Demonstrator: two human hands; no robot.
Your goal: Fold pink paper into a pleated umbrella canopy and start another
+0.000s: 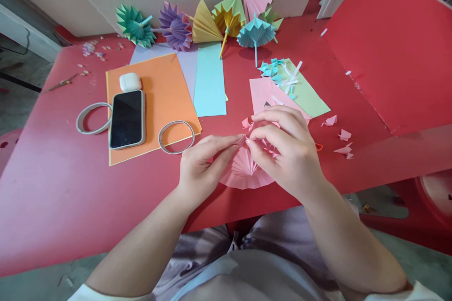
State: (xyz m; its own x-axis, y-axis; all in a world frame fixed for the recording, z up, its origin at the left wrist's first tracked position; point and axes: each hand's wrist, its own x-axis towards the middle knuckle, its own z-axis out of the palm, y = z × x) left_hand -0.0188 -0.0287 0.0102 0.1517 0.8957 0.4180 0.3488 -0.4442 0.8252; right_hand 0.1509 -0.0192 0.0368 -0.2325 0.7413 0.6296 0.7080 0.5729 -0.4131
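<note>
Red table (148, 211), pleated pink disc (243, 180), rounded edge toward person, left fingers (228, 142), right fingers (271, 136) pinching pink paper (243, 140)

Pink pleated paper (247, 178) partly behind right hand (289, 150); red panel (391, 51) cut off right.

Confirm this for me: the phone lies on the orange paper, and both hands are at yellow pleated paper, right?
Not quite: the head view shows the left hand and right hand at pink pleated paper, not yellow. The phone does lie on the orange paper.
</note>
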